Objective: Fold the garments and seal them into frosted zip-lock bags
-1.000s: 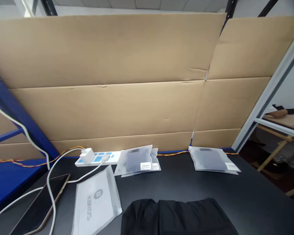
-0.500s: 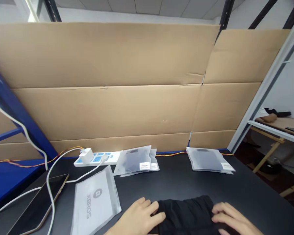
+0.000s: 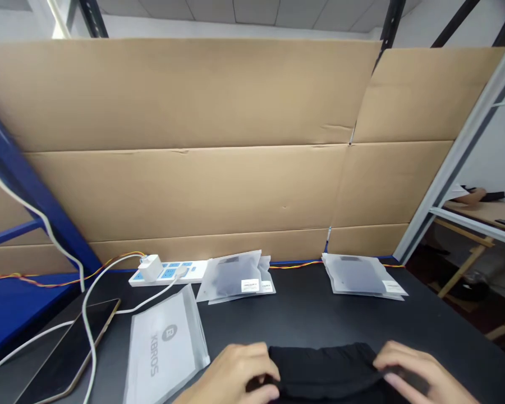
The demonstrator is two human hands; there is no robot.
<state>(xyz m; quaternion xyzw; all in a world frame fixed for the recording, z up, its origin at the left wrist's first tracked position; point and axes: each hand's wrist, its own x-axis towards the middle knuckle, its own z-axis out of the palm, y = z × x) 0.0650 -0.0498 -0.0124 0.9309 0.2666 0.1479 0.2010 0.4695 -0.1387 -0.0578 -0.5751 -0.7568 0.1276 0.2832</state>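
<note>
Soft black folded cloth (image 3: pixel 324 367), light and limp, best taken at both ends: left hand (image 3: pixel 239 373) and right hand (image 3: pixel 416 373) there, each in narrow grip on it, near the edge of the black surface (image 3: pixel 303 317).

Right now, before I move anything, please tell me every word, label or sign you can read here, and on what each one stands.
"XBROS": printed on the frosted plastic bag at left, beside a round logo whose mark is unclear.
White labels on the middle bags: too small to read.
White label on the right bag: too small to read.
</note>
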